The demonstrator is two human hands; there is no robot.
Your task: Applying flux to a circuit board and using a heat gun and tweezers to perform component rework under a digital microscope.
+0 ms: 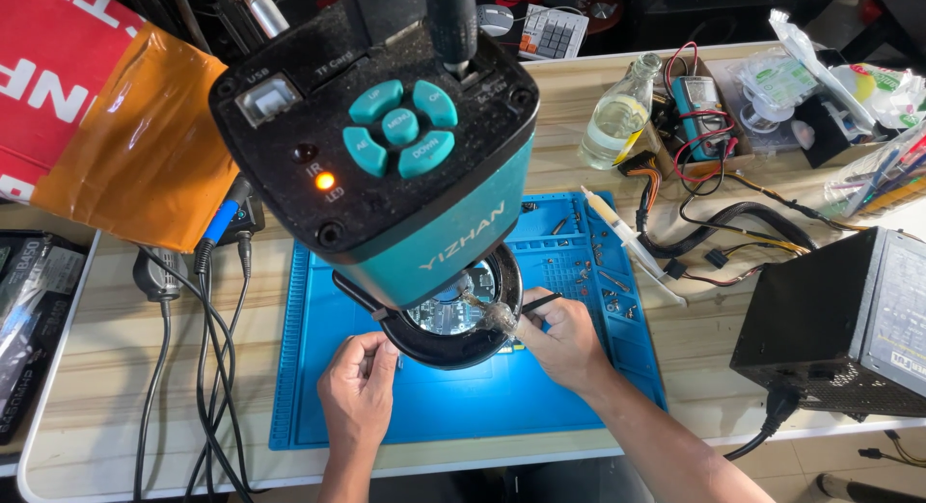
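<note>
- The right hand has its grip clamped on a thin black tool, under the teal microscope camera.
- The left hand rests on the blue mat; its grip cannot be told.
- A circuit board lies under the ring light.

An orange padded envelope lies at the far left, over a red-and-white package. A dark flat package sits at the left edge. Clear plastic bags crowd the far right corner. A pale label covers the black box's side.
</note>
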